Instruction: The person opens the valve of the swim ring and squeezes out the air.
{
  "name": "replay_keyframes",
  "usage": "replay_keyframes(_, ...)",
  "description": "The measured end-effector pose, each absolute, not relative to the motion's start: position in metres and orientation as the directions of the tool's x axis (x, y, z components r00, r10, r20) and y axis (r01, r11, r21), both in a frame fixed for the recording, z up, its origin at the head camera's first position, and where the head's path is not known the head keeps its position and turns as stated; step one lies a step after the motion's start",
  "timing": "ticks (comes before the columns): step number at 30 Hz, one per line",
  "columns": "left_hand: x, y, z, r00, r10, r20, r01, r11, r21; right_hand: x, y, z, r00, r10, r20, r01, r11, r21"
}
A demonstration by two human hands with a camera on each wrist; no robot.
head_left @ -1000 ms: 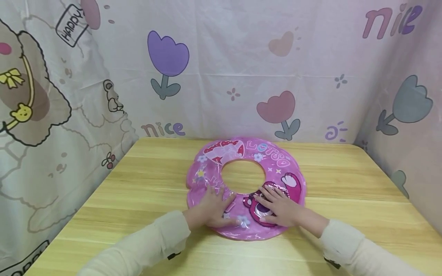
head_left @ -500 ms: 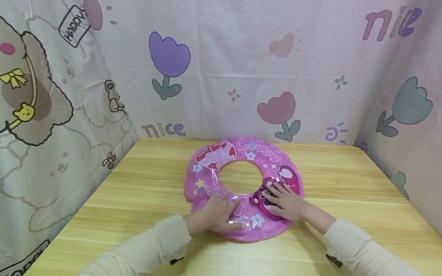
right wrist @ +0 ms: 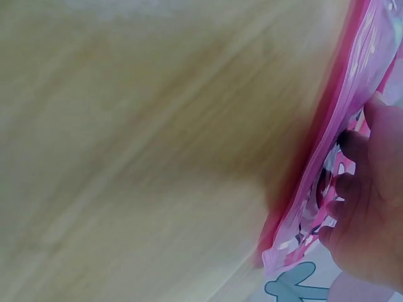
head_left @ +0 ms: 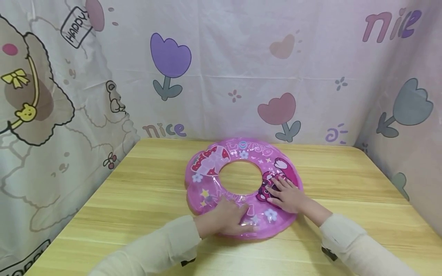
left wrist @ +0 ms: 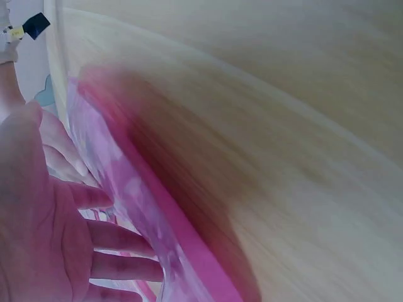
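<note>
A pink inflatable swim ring (head_left: pixel 241 150) with a bear print, flowers and "LOTSO" lettering lies flat on the wooden table (head_left: pixel 145 199). On its near left part rests my left hand (head_left: pixel 228 216), fingers spread over the film. My right hand (head_left: pixel 288 195) lies on the bear print at the ring's right side, its fingers extended. In the left wrist view, the straight fingers of the left hand (left wrist: pixel 56 226) touch the ring (left wrist: pixel 135 182). The right wrist view has the right hand (right wrist: pixel 371 189) against the ring's top (right wrist: pixel 334 138).
A printed cloth (head_left: pixel 224 50) with tulips and words hangs behind the table and along both sides. The ring's far edge lies close to the table's back edge. Tabletop shows through the ring's hole (head_left: pixel 240 177).
The ring has turned counterclockwise: its lettering and strawberry print have shifted left, and the bear has moved up on the right. My left hand has slid right; the right hand has moved slightly away from me.
</note>
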State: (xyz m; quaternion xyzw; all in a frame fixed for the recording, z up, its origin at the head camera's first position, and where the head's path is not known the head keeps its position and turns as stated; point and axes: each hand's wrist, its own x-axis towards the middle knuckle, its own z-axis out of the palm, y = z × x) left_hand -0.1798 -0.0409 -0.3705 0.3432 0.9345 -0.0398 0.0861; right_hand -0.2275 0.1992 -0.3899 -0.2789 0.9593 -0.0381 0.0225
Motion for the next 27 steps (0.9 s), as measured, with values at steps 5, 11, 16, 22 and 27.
replay_keyframes(5, -0.178, -0.027, -0.368, -0.73, 0.651, -0.206, 0.668, 0.744, -0.016, -0.233, 0.202, -0.393, -0.856, -0.517, 0.007, -0.516, 0.853, -0.078)
replay_keyframes(11, -0.178, -0.011, -0.365, -0.713, 0.667, -0.216, 0.677, 0.735, 0.036, -0.242, 0.204, -0.394, -0.867, -0.497, 0.035, -0.498, 0.867, -0.018)
replay_keyframes(16, -0.18, -0.003, -0.364, -0.672, 0.706, -0.223, 0.703, 0.703, 0.107, -0.25, 0.207, -0.395, -0.873, -0.487, 0.033, -0.486, 0.873, 0.046)
replay_keyframes(22, -0.185, -0.011, -0.361, -0.589, 0.782, -0.203, 0.751, 0.622, 0.221, -0.253, 0.21, -0.394, -0.899, -0.43, 0.082, -0.428, 0.903, 0.043)
replay_keyframes(27, -0.205, -0.038, -0.354, -0.635, 0.762, -0.124, 0.696, 0.634, 0.337, -0.25, 0.211, -0.395, -0.859, -0.471, 0.2, -0.457, 0.882, 0.113)
